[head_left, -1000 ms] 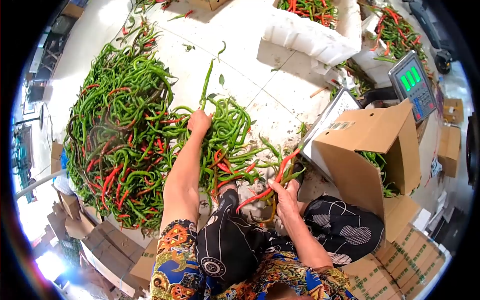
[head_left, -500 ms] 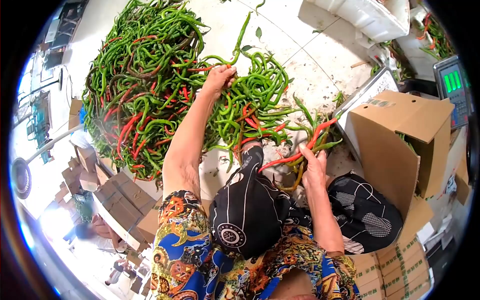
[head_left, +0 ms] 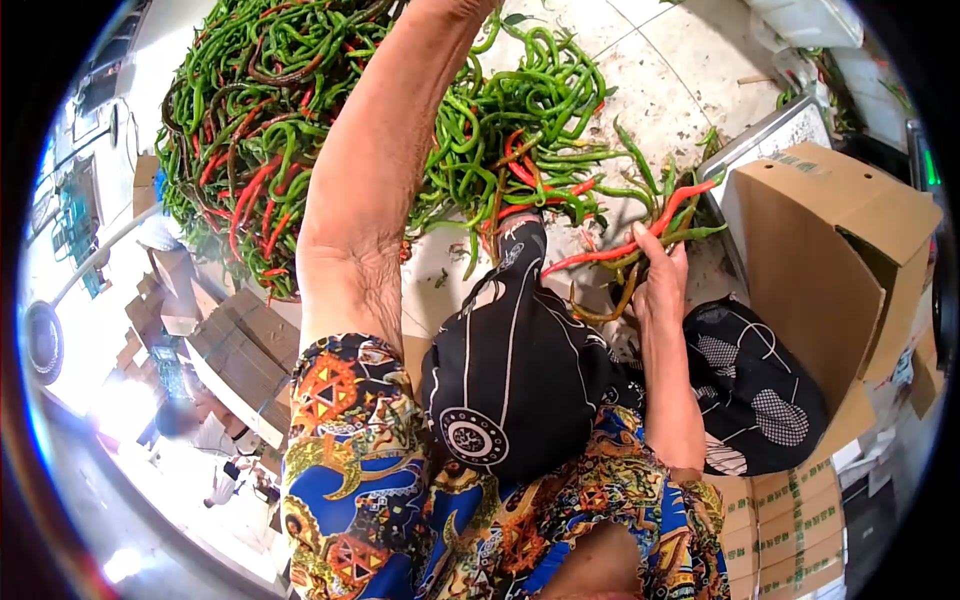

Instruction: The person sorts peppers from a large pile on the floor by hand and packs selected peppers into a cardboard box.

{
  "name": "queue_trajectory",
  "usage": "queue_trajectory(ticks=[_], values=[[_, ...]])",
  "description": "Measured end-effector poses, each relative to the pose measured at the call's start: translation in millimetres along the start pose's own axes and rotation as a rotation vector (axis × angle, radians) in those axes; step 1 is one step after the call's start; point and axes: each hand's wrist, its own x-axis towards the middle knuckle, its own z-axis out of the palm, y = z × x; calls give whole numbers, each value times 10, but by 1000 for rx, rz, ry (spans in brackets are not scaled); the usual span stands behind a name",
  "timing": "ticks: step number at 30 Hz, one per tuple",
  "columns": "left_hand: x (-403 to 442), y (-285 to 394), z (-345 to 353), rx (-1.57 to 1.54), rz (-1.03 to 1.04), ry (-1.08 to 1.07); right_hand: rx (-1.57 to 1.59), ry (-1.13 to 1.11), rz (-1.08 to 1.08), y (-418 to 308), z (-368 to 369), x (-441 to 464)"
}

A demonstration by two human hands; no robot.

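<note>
My right hand (head_left: 660, 275) is closed around a small bunch of long peppers, with a red pepper (head_left: 600, 256) and green and brownish ones sticking out on both sides. My left arm stretches up past the large pile of mixed green and red peppers (head_left: 250, 130). Only the edge of my left hand (head_left: 462, 6) shows at the top of the view; its fingers are cut off by the frame. Right of that arm lies a smaller heap of mostly green peppers (head_left: 545, 95), with red ones at its lower edge by my foot.
An open cardboard box (head_left: 810, 250) stands at the right, beside a scale's metal plate (head_left: 775, 140). A white foam box (head_left: 815, 20) is at the top right. Flattened cartons (head_left: 245, 355) lie lower left, and printed cartons (head_left: 785, 530) lower right. A fan (head_left: 43, 343) is far left.
My left hand has moved up and forward, from beside the green heap to the top edge. My right hand keeps its bunch. The view has shifted, so the piles sit higher.
</note>
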Motion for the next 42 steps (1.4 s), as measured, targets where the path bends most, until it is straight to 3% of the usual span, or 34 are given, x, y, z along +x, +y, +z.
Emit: queue_trajectory(ticks=[4, 5, 7, 8, 13, 18, 20, 21, 22, 24, 25, 26, 28, 32, 35, 39, 42], values=[[-795, -712, -138, 673, -6, -288, 69, 27, -5, -49, 27, 10], [-1157, -999, -213, 799, 142, -485, 68, 38, -11, -32, 26, 26], [-1843, -1255, -348, 1218, 115, -842, 60, 44, -13, -46, 58, 14], [-2120, -1359, -448, 1353, 211, -907, 55, 42, -5, -24, 57, 6], [-2304, -1469, -421, 1434, 192, -760, 41, 41, -24, -34, 94, -13], [-2290, -1608, -527, 1409, 385, -966, 63, 16, -37, -28, 78, 7], [-2192, -1648, -502, 1408, 349, -840, 52, 6, -21, -11, 50, 14], [-2060, -1546, -458, 1268, 325, -656, 51, 11, -38, -54, 66, -15], [-1959, -1415, -436, 1290, 171, -569, 53, 14, -53, -87, 86, -44], [-1791, -1060, -464, 635, -524, -246, 61, 18, -64, -68, 43, 1], [-1723, -949, -573, 178, -674, -157, 62, 9, -65, -60, 42, 26], [-1684, -730, -592, -15, -743, -57, 96, -21, -49, -72, 60, 21], [-1682, -606, -719, -345, -794, -18, 87, -23, -13, -115, 98, 6], [-1683, -558, -752, -641, -750, 10, 79, -21, -42, -207, 152, -42], [-1676, -609, -667, -759, -716, 40, 105, -35, -30, -268, 118, -17], [-1681, -609, -543, -848, -773, -107, 109, -48, -48, -331, 127, -33], [-1755, -688, -404, -812, -799, 4, 101, -53, -37, -321, 149, -30]])
